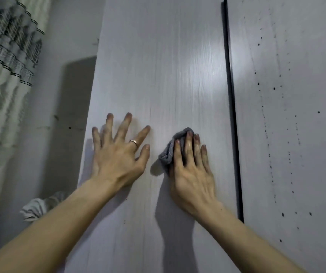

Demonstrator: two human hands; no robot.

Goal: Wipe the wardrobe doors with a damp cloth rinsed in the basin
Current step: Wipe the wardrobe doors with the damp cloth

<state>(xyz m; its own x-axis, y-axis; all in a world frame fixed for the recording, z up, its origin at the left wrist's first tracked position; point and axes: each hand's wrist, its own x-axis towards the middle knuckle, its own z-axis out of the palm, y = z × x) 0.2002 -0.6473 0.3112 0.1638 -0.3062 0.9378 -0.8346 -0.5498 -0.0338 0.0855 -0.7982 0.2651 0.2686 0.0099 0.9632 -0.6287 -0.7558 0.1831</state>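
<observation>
two hands on the wardrobe door (158, 66): left hand (116, 154) fingers splayed flat; right hand (191, 174) straight fingers pressing a grey cloth (168, 152) bunched beneath them.

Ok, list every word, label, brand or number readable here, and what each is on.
No text can be read in this view.
The left wardrobe door shows only wood grain, the right wardrobe door only dark specks.
The curtain bears a leaf pattern, no letters.
The grey cloth and the ring show no label.
</observation>
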